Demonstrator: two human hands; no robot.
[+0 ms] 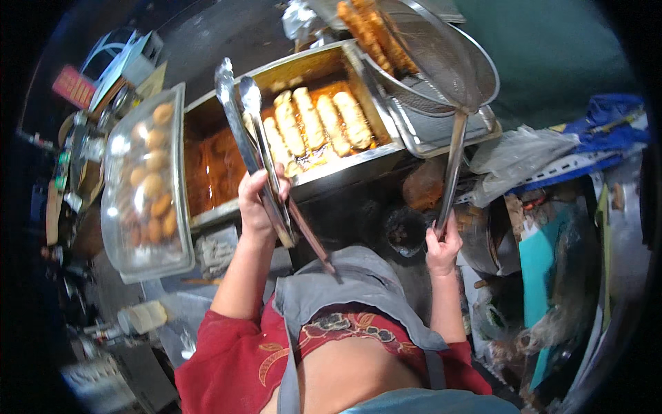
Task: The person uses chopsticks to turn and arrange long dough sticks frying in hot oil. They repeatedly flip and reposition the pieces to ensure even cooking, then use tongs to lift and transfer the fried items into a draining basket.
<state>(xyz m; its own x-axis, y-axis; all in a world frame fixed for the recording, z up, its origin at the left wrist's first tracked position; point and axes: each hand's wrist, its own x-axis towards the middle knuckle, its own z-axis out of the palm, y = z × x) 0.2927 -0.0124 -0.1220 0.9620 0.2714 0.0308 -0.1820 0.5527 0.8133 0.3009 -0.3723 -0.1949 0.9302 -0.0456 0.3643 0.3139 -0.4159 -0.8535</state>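
Metal tongs are gripped in my left hand, their arms pointing up over the front of the fryer. A thin brown stick runs from beside that hand toward my apron; whether the hand holds it too I cannot tell. Several pale dough sticks lie side by side in dark oil within the rectangular metal fryer. My right hand is closed around the handle of a wire mesh strainer. The strainer's bowl is over a metal tray. Browned fried dough sticks show at the bowl's left side.
Left of the fryer stands a clear-lidded container of round brown food pieces. Plastic bags and a blue wrapper lie at the right. A crumpled cloth and a jar are at the left.
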